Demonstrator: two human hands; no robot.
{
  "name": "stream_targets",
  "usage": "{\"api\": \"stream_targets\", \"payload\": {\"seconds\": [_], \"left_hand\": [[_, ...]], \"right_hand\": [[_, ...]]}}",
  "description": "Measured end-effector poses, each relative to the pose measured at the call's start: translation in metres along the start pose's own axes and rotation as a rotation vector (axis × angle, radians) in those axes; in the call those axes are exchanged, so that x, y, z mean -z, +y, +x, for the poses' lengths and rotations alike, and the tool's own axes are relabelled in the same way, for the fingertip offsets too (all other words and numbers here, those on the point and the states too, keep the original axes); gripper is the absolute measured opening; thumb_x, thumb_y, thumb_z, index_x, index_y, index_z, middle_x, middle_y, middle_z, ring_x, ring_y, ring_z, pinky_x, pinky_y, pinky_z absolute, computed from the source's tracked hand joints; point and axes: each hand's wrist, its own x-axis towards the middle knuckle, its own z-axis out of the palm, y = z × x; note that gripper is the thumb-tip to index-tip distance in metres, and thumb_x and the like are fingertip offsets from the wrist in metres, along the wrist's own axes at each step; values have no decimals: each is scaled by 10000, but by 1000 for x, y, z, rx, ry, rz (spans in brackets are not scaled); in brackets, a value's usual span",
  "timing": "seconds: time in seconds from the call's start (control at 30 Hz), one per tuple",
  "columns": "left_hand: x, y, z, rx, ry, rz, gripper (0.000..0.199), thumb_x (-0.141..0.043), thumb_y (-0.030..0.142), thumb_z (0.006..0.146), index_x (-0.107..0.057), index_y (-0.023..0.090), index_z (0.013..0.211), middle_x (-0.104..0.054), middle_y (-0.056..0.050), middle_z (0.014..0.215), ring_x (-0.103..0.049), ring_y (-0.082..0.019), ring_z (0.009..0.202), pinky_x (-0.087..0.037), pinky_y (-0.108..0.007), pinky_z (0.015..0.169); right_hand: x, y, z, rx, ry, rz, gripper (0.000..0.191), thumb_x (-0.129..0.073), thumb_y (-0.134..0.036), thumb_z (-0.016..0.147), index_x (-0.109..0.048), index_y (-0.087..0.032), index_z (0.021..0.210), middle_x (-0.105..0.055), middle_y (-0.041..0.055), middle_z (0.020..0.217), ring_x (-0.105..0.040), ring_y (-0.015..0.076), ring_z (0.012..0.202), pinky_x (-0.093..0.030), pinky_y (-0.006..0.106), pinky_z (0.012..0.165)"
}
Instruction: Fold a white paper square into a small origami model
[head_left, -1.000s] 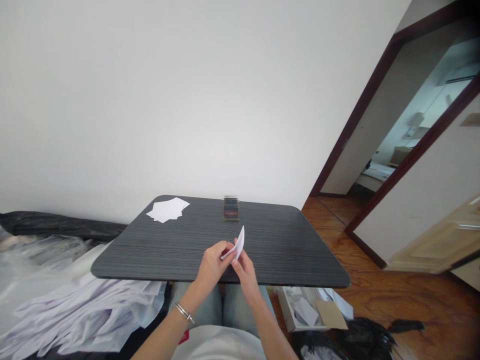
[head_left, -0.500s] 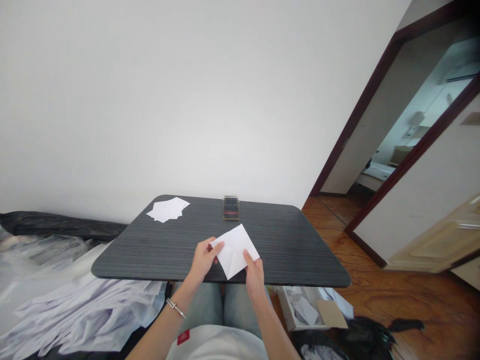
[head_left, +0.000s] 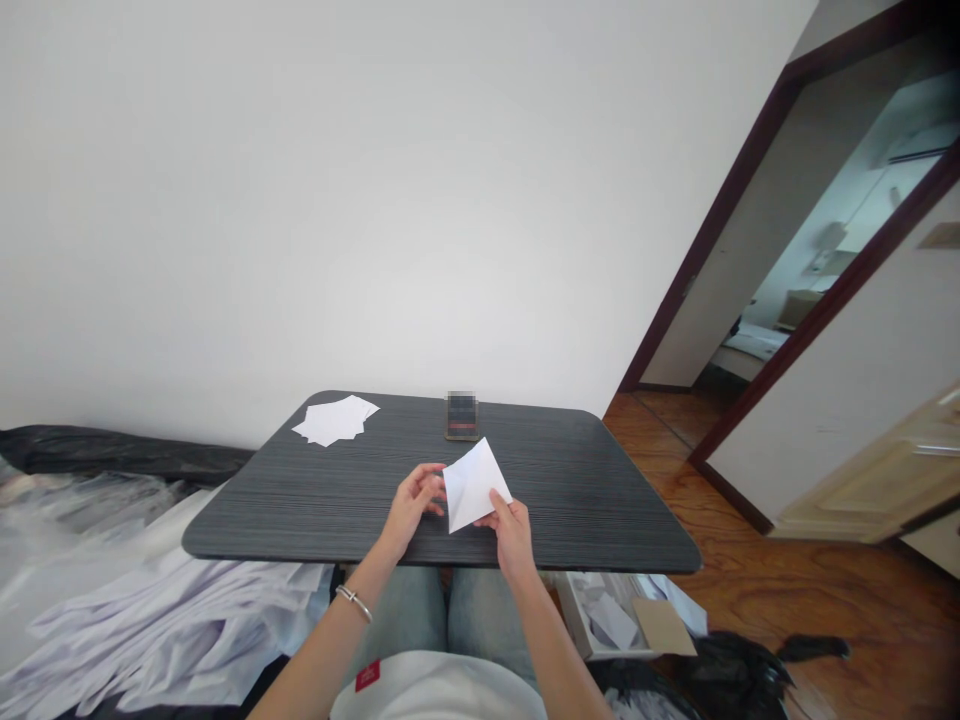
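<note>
While the right hand [head_left: 513,535] pinches a folded white paper [head_left: 474,485], the curled left hand [head_left: 411,503] touches its opposite edge.

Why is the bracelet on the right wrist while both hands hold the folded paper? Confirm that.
Wrong wrist: the bracelet is on the left wrist, in the head view. The left hand and right hand do hold the folded paper.

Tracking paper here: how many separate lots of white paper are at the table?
2: a stack at far left of the tabletop, and a folded sheet held between left hand and right hand. Stacked sheets may hide others.
</note>
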Motion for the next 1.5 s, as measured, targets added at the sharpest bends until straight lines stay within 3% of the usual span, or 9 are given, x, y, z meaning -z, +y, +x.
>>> {"api": "stream_targets", "payload": {"seconds": [0.17,0.57,0.67,0.77,1.0,1.1,1.17,1.33,1.5], "left_hand": [[-5,-7,0,-57,-134,22,492,-720,328,549,-547,135,967,-644,-75,893,-591,-186,761,-469,-254,623],[8,-12,-1,-46,258,-15,244,-627,358,659,-525,141,701,-548,60,510,-439,-60,414,-315,-156,410],[9,-14,0,-72,277,88,261,-611,380,666,-502,143,671,-474,79,458,-365,-44,378,-250,-148,379],[9,-16,2,-92,280,193,264,-588,385,683,-489,144,645,-428,83,437,-332,-42,379,-221,-148,378],[7,-16,1,-71,147,309,259,-558,388,711,-533,135,663,-460,62,442,-349,-53,384,-223,-156,376],[3,-10,-2,-84,140,235,300,-558,366,719,-562,145,922,-472,67,455,-358,-58,370,-244,-154,363],[1,-5,-4,-112,140,178,434,-521,347,750,-470,190,1151,-563,31,607,-440,-73,434,-313,-156,386],[-1,0,-7,-151,-9,198,338,-504,293,759,-570,168,1067,-574,-83,1043,-558,-128,655,-452,-209,514],[-1,-1,-9,-269,-106,274,344,-560,263,738,-566,199,1075,-483,-102,1173,-562,-170,836,-474,-238,633]], "right_hand": [[-2,1,2,7,-29,-15,302,-633,-391,654,-636,-90,679,-644,40,565,-556,150,462,-463,258,413],[9,-4,3,-34,-469,-419,295,-554,-341,732,-648,-102,587,-642,49,545,-580,123,475,-448,196,444],[10,-9,3,11,-405,-300,237,-546,-315,740,-630,-151,888,-644,23,679,-592,135,560,-474,210,450],[12,-14,2,130,-270,-183,415,-511,-282,765,-451,-260,1175,-619,5,863,-587,135,655,-495,221,476],[14,-12,-1,239,-389,-346,196,-536,-161,717,-646,-189,878,-649,30,839,-604,163,723,-481,251,636],[15,-10,0,217,-388,-346,156,-592,-131,659,-673,-182,782,-665,37,843,-613,190,775,-481,271,674],[17,-11,1,187,-332,-297,149,-609,-126,642,-675,-179,764,-680,40,829,-622,199,779,-484,289,694],[22,-13,4,156,-238,-197,169,-652,-115,608,-671,-178,765,-696,35,803,-630,198,751,-487,296,688],[21,-13,4,142,-254,-179,164,-662,-111,599,-674,-180,748,-697,26,786,-628,184,729,-486,274,662]]}}
